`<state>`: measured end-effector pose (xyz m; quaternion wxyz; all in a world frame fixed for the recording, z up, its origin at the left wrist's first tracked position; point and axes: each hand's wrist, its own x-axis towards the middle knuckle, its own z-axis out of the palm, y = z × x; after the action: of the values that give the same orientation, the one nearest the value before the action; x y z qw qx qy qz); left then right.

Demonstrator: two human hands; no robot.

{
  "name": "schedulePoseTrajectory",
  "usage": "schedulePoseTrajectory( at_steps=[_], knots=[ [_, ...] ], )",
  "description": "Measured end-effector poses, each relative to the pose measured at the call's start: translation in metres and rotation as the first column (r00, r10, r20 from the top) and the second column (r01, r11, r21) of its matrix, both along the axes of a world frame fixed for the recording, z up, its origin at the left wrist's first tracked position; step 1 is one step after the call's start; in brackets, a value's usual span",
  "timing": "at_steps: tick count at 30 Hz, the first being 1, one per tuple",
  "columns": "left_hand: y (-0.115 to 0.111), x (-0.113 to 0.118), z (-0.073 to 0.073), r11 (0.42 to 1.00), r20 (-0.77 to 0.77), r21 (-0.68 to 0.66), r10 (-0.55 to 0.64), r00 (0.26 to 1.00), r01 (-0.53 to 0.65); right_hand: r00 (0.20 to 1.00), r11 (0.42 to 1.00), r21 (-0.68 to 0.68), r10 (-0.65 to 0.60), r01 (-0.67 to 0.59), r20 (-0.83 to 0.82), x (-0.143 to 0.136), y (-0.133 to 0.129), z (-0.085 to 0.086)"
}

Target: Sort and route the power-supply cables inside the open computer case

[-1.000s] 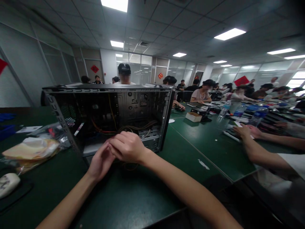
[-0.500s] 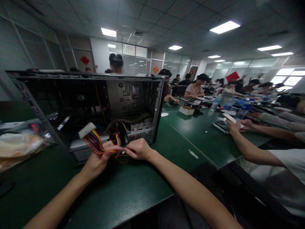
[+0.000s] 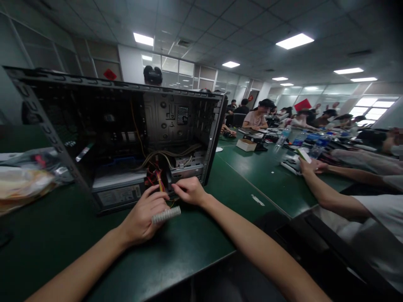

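Note:
An open computer case (image 3: 217, 138) stands in front of me, its inside facing my hands. Its power supply (image 3: 118, 195) sits at the bottom left. My left hand (image 3: 143, 218) is closed around the bundle of power cables (image 3: 160, 183) just outside the case. A wide white plug (image 3: 166, 214) sticks out beside its palm. Close by, my right hand (image 3: 191, 191) has thumb and forefinger pinched at the lower edge of the case. Whatever lies in that pinch is too small to make out. Thin yellow wires (image 3: 171, 203) show between the hands.
Plastic bags (image 3: 25, 184) lie to the left of the case on the green table (image 3: 201, 230). On the right, a person's hands (image 3: 310, 164) hold a small pale object. Further back are an open box (image 3: 246, 145), water bottles (image 3: 283, 136) and other seated people.
My left hand has turned over and moved right, so the white plug swung from above it to its right side. My right hand has shifted slightly up and right. The case looks larger.

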<state>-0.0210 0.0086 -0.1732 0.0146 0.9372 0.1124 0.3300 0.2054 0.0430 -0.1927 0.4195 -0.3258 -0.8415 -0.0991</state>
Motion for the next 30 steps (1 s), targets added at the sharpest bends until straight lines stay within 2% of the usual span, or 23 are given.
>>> schedulePoseTrajectory(
  at_steps=[4,10,17,24,27,30],
  knots=[
    [-0.008,0.004,0.003,0.993,0.057,-0.093,0.084,0.995,-0.078,0.998,0.997,-0.047,0.057,-0.056,0.019,-0.003,0.0,-0.009],
    [-0.013,0.01,-0.005,0.974,0.018,-0.205,0.1,0.995,-0.094,0.986,0.987,-0.101,0.136,-0.127,0.093,-0.011,-0.003,-0.02],
    [-0.021,0.018,-0.007,0.932,-0.093,-0.34,0.101,0.991,-0.127,0.983,0.973,-0.139,0.181,-0.182,-0.018,-0.019,-0.01,-0.016],
    [-0.013,0.012,-0.013,0.916,0.03,-0.401,0.011,0.999,0.002,0.973,0.958,-0.17,0.229,-0.23,-0.025,-0.025,-0.02,-0.003],
    [-0.011,0.012,-0.014,0.905,0.056,-0.425,-0.009,0.998,0.032,0.978,0.963,-0.166,0.207,-0.21,-0.036,-0.028,-0.022,-0.003],
    [-0.009,0.012,-0.018,0.917,0.05,-0.396,-0.038,0.998,0.055,0.981,0.968,-0.158,0.193,-0.195,-0.029,-0.03,-0.022,-0.005]
  ],
)
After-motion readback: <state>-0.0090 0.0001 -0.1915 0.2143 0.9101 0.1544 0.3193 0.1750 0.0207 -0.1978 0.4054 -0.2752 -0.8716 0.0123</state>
